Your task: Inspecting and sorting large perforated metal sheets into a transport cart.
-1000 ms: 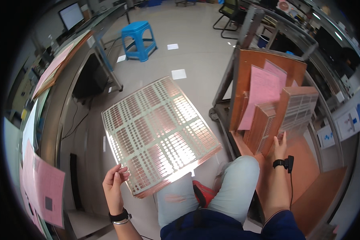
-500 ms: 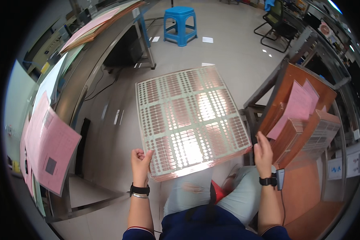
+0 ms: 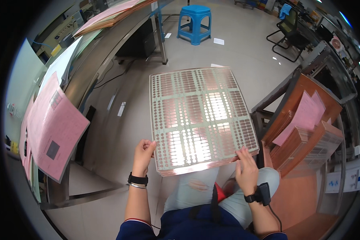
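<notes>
A thick stack of copper-patterned circuit board panels lies before me at knee height, green-grey with shiny copper shapes and layered copper edges. What bears it from below is hidden. Near its front left corner, my left hand has its fingers curled, with the thumb and fingertips against the side edge. My right hand meets the front edge by the right corner, its fingers stretched out and resting against the panels.
To the left stands a metal-framed bench with pink sheets hanging over its side. On the right, a brown rack holds more panel stacks and pink papers. Further off are a blue stool and a black chair.
My right hand has moved inward from beside the right corner onto the front edge. The stack and left hand sit slightly differently in view, as the whole scene shifts to the right.
</notes>
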Tool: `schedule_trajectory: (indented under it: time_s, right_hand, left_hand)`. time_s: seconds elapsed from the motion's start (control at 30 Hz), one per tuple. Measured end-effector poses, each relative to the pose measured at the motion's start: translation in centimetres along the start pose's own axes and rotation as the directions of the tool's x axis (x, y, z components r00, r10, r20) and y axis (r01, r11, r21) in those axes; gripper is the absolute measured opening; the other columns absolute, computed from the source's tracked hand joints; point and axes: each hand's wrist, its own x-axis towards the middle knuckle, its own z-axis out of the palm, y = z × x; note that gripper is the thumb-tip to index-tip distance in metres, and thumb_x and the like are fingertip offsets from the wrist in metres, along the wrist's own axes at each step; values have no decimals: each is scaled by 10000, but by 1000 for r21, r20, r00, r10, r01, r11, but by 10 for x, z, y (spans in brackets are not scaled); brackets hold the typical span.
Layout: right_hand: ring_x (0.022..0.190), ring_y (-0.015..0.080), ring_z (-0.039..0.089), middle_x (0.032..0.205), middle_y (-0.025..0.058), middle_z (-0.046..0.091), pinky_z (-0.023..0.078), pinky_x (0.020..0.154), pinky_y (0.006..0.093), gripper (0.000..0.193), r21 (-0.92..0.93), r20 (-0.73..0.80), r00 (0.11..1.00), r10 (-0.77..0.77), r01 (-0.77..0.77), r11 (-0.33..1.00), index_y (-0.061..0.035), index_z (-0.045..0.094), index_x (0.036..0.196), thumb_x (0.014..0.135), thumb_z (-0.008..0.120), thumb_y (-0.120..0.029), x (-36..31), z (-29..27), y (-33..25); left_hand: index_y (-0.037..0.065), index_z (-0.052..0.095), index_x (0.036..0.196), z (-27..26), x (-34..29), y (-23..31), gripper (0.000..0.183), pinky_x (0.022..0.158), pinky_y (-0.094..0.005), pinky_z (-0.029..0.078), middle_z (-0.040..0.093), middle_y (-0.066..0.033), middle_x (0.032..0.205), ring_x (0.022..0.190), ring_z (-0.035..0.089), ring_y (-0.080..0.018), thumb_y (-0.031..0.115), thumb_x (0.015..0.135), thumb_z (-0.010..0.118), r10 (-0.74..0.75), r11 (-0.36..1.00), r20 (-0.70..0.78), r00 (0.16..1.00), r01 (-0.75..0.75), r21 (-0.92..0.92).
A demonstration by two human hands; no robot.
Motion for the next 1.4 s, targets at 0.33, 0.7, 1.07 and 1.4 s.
schedule_trajectory:
  time_s: [0.33, 0.7, 1.07, 1.4]
  right_hand:
    - [1123, 358, 499, 1221, 192, 533, 395, 965, 378, 289, 108, -96, 993, 74, -63, 992, -11, 577, 1122, 839, 539, -58, 13, -13, 17]
    - [1131, 400, 479, 1203, 285, 494, 412, 955, 396, 420, -332, -113, 993, 43, -79, 940, -40, 539, 1186, 769, 588, -35, 15, 7, 29]
    - [1145, 434, 457, 1204, 321, 467, 337, 992, 520, 410, -241, 62, 998, 12, 4, 971, -30, 524, 1205, 800, 568, -78, -28, -2, -16]
    - [1090, 247, 537, 1168, 154, 571, 410, 934, 328, 283, 552, 81, 916, 392, -369, 748, 11, 549, 1154, 883, 512, -61, -34, -22, 16]
  left_hand:
    - [24, 529, 833, -4, 1, -3, 150, 519, -211, 461, 570, -14, 694, 569, 537, -66, 151, 885, 589, 42, 998, -5, 999, -41, 40]
    - [6, 528, 826, 0, -4, 8, 163, 513, -223, 453, 549, -9, 682, 548, 518, -72, 147, 906, 550, 42, 996, -28, 999, -40, 84]
    - [-22, 549, 777, -12, 0, 34, 237, 600, -313, 450, 591, -101, 671, 630, 580, -185, 196, 859, 596, 264, 780, -246, 932, -57, 623]
    - [25, 500, 801, 3, -9, 18, 234, 500, -211, 380, 459, 24, 642, 551, 425, -45, 211, 942, 496, 291, 950, -280, 915, -241, 201]
